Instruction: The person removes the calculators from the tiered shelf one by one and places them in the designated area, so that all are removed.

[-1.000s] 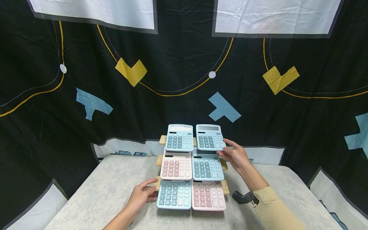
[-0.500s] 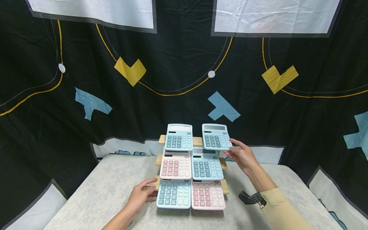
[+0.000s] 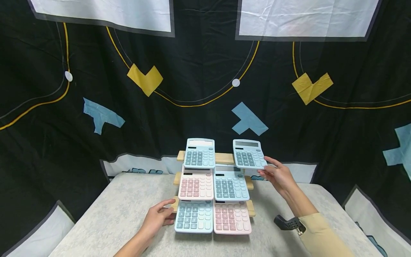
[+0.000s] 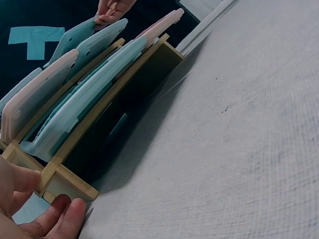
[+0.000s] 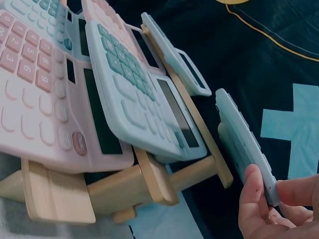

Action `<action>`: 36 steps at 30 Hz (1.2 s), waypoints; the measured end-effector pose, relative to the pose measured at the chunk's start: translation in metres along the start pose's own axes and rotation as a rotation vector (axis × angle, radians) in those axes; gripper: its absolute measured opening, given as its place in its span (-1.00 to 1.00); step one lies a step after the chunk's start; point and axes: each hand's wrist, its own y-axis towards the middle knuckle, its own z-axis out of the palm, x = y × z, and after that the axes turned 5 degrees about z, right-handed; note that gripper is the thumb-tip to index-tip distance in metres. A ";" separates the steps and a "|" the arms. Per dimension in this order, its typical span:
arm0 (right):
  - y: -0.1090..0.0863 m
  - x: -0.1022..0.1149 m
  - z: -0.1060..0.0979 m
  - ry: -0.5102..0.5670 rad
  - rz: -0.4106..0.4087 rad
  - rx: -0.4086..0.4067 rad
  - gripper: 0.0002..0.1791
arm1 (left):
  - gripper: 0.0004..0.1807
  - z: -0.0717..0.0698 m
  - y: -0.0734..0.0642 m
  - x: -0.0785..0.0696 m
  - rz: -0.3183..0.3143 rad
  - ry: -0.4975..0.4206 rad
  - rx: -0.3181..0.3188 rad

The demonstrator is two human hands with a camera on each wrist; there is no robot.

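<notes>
Between thumb and fingers my right hand (image 3: 278, 177) pinches a light blue calculator (image 3: 248, 154) by its lower right corner. In the right wrist view that calculator (image 5: 244, 142) is seen edge-on, apart from the wooden rack (image 5: 164, 179). My left hand (image 3: 156, 218) holds the lower left end of the tiered rack, its fingertips (image 4: 75, 211) around the wood in the left wrist view. On the rack, a blue calculator (image 3: 199, 153) leans at top left. Below are a pink one (image 3: 196, 184) and a blue one (image 3: 232, 182), then a blue one (image 3: 194, 217) and a pink one (image 3: 232, 218).
The rack stands on a pale, mottled table (image 3: 106, 214). Behind it hangs a dark cloth (image 3: 199, 121) with yellow lines and blue and yellow shapes. A black watch strap (image 3: 289, 223) hangs at the right wrist by a beige sleeve (image 3: 324, 233).
My right hand has moved right with the blue calculator, widening its gap from the top left calculator and baring more of the top rail. The left hand keeps its place.
</notes>
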 end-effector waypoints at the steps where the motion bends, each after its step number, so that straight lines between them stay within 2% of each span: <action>1: -0.001 0.000 -0.001 0.003 0.004 -0.003 -0.37 | -0.54 0.000 0.000 0.000 0.000 0.002 -0.001; 20: -0.006 0.000 -0.033 0.010 0.053 -0.062 -0.34 | -0.55 0.000 -0.002 0.000 0.006 -0.016 0.008; 31: -0.015 -0.003 -0.058 0.065 0.080 -0.051 -0.31 | -0.55 0.000 -0.002 0.001 0.019 -0.020 0.007; 36: -0.018 -0.008 -0.069 0.082 0.097 -0.080 -0.30 | -0.54 0.000 -0.002 0.001 0.014 -0.010 0.009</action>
